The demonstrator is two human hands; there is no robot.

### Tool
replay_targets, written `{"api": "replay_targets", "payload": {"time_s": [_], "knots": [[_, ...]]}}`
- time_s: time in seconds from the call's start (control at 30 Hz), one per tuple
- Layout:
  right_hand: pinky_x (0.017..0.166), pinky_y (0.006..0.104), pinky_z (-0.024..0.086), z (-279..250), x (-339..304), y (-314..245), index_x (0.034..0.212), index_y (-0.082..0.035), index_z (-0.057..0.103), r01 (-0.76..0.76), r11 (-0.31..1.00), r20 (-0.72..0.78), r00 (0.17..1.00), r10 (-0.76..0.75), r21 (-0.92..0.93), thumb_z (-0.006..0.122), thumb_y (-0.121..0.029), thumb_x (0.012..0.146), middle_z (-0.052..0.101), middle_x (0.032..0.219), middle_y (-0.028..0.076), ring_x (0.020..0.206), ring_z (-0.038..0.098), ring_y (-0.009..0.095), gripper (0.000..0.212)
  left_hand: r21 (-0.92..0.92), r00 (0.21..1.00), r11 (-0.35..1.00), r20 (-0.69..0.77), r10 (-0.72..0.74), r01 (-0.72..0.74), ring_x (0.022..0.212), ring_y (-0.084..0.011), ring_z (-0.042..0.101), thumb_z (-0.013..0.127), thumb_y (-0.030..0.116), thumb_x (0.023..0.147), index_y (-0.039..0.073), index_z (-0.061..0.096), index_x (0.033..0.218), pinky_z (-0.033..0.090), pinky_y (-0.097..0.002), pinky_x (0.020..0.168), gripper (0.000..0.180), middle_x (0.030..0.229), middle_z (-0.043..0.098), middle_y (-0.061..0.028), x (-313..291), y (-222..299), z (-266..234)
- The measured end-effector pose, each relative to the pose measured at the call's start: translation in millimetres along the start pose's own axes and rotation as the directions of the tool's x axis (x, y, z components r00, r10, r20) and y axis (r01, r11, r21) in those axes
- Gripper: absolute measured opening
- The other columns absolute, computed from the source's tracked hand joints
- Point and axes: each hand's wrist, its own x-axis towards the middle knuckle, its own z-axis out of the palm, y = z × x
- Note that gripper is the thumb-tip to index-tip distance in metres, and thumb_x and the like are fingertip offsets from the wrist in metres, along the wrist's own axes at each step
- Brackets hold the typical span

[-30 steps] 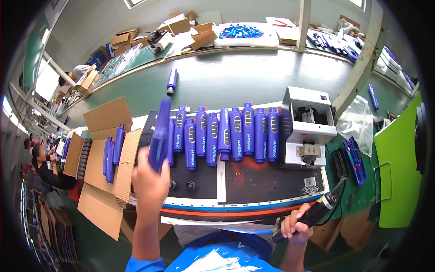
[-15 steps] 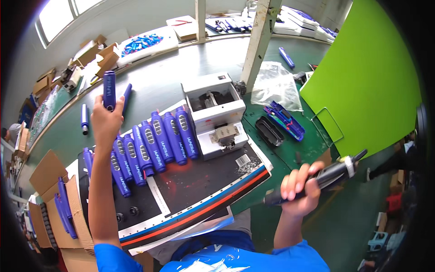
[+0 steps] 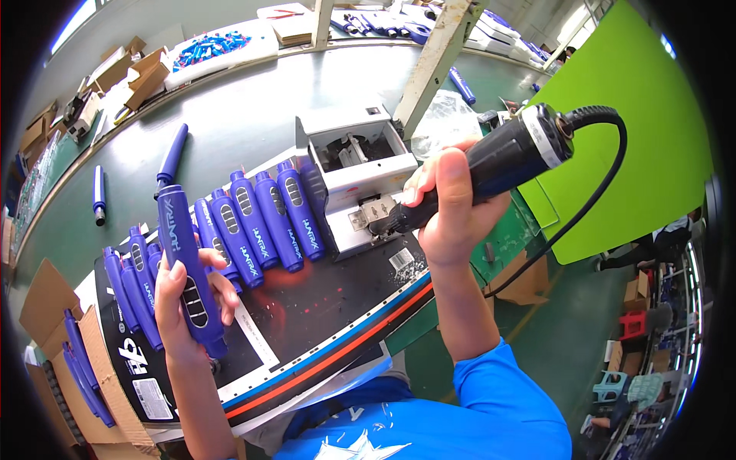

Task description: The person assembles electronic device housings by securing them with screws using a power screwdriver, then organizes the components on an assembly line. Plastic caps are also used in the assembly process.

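My left hand grips a purple handle-shaped housing with an oval grey button panel, tilted above the black mat. Wrapped in my right hand is a black electric screwdriver, its cable curving down to the right. The driver's front end points left, in front of the white box-shaped machine; I cannot tell whether it touches it. A row of similar purple housings lies on the mat, between my left hand and the machine.
Two slim purple pieces lie on the green bench beyond. A cardboard box with purple parts stands at left. A slanted post, a clear plastic bag and a bright green panel are at right.
My left hand has come down and nearer, with a purple housing in it. My right hand has raised the screwdriver and brought it left toward the machine. The view has shifted.
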Motion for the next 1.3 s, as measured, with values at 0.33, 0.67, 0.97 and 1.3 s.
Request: {"api": "replay_targets", "payload": {"time_s": [0.33, 0.67, 0.97, 1.3], "knots": [[0.046, 0.0224, 0.044, 8, -25, -8, 0.088, -0.003, 0.056, -0.152, 0.979, -0.054, 0.988, 0.146, -0.134, 0.071, -0.003, 0.083, 0.056, 0.065, 0.002, 0.050, 0.052, 0.007, 0.016, -0.118, 1.000, 0.993, -0.001, -0.021, 0.021, 0.063, -0.0190, 0.061, 0.051, 0.026, 0.097, -0.002, 0.034, 0.139, 0.052, -0.0294, 0.054, 0.053, 0.084, 0.053, -0.0099, -6, -17, 2], [0.049, 0.0327, 0.047, -7, -37, -59, 0.105, -0.010, 0.050, -0.130, 0.943, 0.039, 0.992, 0.124, 0.307, 0.051, -0.056, 0.093, 0.051, 0.072, 0.008, 0.053, 0.051, 0.019, 0.048, -0.093, 0.998, 0.994, -0.026, -0.052, 0.050, 0.072, -0.0252, 0.067, 0.045, 0.024, 0.099, 0.005, 0.037, 0.112, 0.057, -0.0362, 0.058, 0.024, 0.090, 0.061, -0.0163, -4, -25, 2], [0.043, 0.0267, 0.044, 8, -2, -5, 0.081, 0.000, 0.054, -0.033, 0.998, -0.058, 0.998, 0.030, -0.059, 0.067, -0.010, 0.088, 0.053, 0.060, 0.005, 0.046, 0.051, 0.011, 0.018, -0.057, 0.999, 0.998, -0.040, -0.021, 0.018, 0.063, -0.0205, 0.066, 0.053, 0.022, 0.095, 0.000, 0.040, 0.120, 0.055, -0.0281, 0.049, 0.036, 0.086, 0.061, -0.0139, -5, -24, 3], [0.043, 0.0291, 0.044, 1, -25, -12, 0.087, -0.004, 0.051, -0.112, 0.980, -0.069, 0.992, 0.102, -0.165, 0.061, -0.028, 0.092, 0.047, 0.063, 0.003, 0.048, 0.048, 0.013, 0.026, -0.062, 0.996, 0.998, -0.087, 0.015, -0.021, 0.064, -0.0186, 0.061, 0.052, 0.022, 0.098, 0.004, 0.043, 0.103, 0.052, -0.0284, 0.053, 0.020, 0.085, 0.058, -0.0119, -4, -18, 3]]}}
